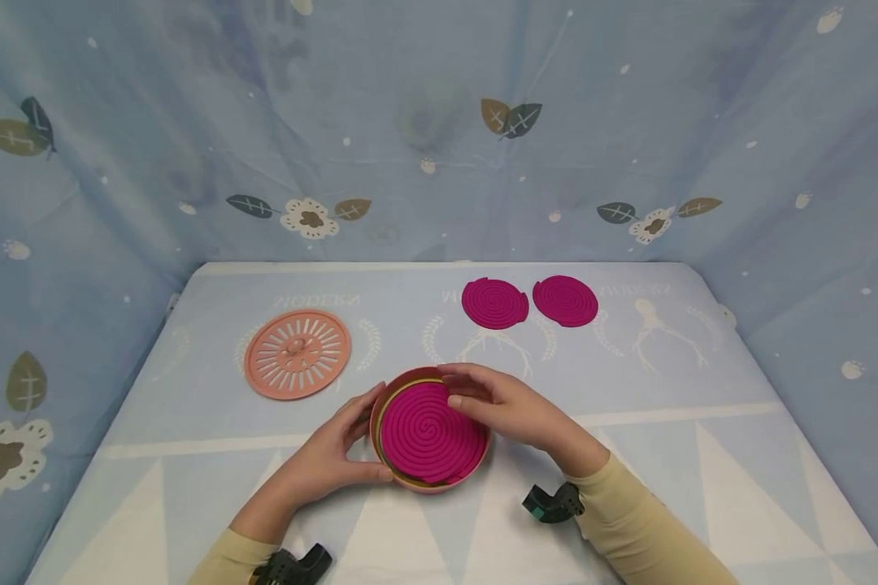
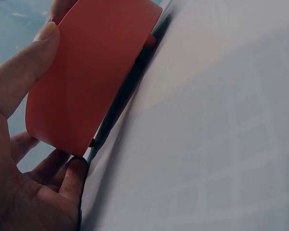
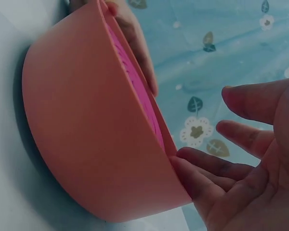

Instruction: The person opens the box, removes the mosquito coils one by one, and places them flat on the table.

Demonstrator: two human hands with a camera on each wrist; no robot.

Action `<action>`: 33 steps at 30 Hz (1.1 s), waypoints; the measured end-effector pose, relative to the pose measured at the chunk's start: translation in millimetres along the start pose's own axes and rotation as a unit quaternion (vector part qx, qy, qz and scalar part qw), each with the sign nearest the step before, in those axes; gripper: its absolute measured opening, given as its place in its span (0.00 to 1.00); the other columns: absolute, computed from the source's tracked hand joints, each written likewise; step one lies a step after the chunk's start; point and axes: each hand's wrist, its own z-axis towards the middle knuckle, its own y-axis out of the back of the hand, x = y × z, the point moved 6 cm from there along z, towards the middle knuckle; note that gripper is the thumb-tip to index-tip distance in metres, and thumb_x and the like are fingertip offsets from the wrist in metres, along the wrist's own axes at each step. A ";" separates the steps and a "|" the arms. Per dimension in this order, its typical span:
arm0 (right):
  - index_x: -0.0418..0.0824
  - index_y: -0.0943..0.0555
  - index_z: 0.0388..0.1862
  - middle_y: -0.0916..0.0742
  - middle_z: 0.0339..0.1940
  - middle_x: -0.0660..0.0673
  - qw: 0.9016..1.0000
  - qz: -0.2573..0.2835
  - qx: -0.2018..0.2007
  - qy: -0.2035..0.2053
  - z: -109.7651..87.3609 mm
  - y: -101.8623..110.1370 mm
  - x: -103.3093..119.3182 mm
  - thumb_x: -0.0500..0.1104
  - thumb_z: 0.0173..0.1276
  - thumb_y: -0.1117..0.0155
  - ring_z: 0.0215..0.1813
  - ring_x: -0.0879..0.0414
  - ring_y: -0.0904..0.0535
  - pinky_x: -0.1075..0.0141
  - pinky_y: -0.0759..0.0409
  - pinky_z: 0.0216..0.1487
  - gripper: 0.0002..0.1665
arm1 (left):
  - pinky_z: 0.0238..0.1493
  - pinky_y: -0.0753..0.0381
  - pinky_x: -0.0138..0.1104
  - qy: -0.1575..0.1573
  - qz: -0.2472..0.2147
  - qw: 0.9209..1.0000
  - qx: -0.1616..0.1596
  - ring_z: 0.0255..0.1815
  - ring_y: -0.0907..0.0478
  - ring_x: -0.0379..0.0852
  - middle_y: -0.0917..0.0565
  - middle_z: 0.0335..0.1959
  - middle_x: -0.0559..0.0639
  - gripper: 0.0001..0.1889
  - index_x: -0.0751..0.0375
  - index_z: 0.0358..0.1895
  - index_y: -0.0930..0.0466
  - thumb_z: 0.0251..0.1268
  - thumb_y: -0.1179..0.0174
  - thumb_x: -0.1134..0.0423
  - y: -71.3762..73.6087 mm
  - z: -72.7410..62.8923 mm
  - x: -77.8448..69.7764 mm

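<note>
A magenta mosquito coil [image 1: 432, 435] lies flat inside a round orange mosquito coil holder [image 3: 86, 120] on the table, with a thin yellowish ring showing round the coil. My left hand [image 1: 340, 451] grips the holder's left side, thumb at the near edge and fingers spread round the far left. In the left wrist view, that thumb presses the smooth outer wall [image 2: 91, 72]. My right hand [image 1: 501, 402] reaches over the far right edge with relaxed fingers; in the right wrist view some fingertips [image 3: 183, 166] touch the rim, while the thumb stands away from it.
The slotted orange lid [image 1: 297, 378] with a small central knob lies at the left of the table. Two more magenta coils, a left one [image 1: 494, 304] and a right one [image 1: 566, 301], lie side by side near the back edge. A patterned blue curtain [image 1: 424, 122] surrounds the table.
</note>
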 end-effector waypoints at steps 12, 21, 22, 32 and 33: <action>0.47 0.30 0.72 0.22 0.65 0.47 1.000 -0.021 0.013 0.006 0.9 -2.5 1.1 0.50 0.74 0.38 0.65 0.53 0.25 0.63 0.22 0.64 0.30 | 0.71 0.36 0.31 0.001 0.008 1.000 -0.003 0.73 0.38 0.47 0.38 0.74 0.47 0.59 0.51 0.80 0.48 0.43 0.19 0.52 -0.2 0.2 3.2; 0.46 0.29 0.72 0.19 0.62 0.47 0.999 -0.029 -0.002 0.014 1.5 -1.7 0.4 0.50 0.74 0.39 0.61 0.55 0.23 0.63 0.19 0.60 0.30 | 0.71 0.35 0.31 0.007 0.003 1.000 -0.004 0.72 0.37 0.45 0.37 0.73 0.47 0.60 0.51 0.80 0.48 0.42 0.18 0.53 1.3 -0.3 1.7; 0.46 0.29 0.71 0.19 0.61 0.47 0.999 -0.029 -0.007 0.016 1.6 -1.2 1.0 0.50 0.74 0.39 0.60 0.55 0.23 0.62 0.19 0.59 0.29 | 0.71 0.36 0.31 0.007 0.003 1.000 -0.004 0.72 0.37 0.45 0.37 0.73 0.47 0.60 0.51 0.80 0.48 0.42 0.18 0.53 1.4 -0.1 1.5; 0.42 0.29 0.70 0.19 0.59 0.40 0.999 0.025 -0.043 0.020 1.7 1.9 1.9 0.45 0.74 0.39 0.57 0.51 0.20 0.62 0.18 0.57 0.28 | 0.71 0.36 0.30 0.009 -0.001 1.000 0.001 0.73 0.39 0.45 0.38 0.74 0.46 0.60 0.51 0.80 0.48 0.42 0.18 0.53 0.5 0.3 2.3; 0.43 0.29 0.70 0.19 0.59 0.40 0.998 0.034 -0.046 0.019 1.8 1.8 1.5 0.45 0.74 0.39 0.57 0.51 0.20 0.61 0.17 0.57 0.27 | 0.71 0.36 0.30 0.008 -0.001 1.000 0.001 0.73 0.39 0.45 0.38 0.74 0.47 0.60 0.51 0.80 0.48 0.42 0.18 0.54 0.5 0.3 2.2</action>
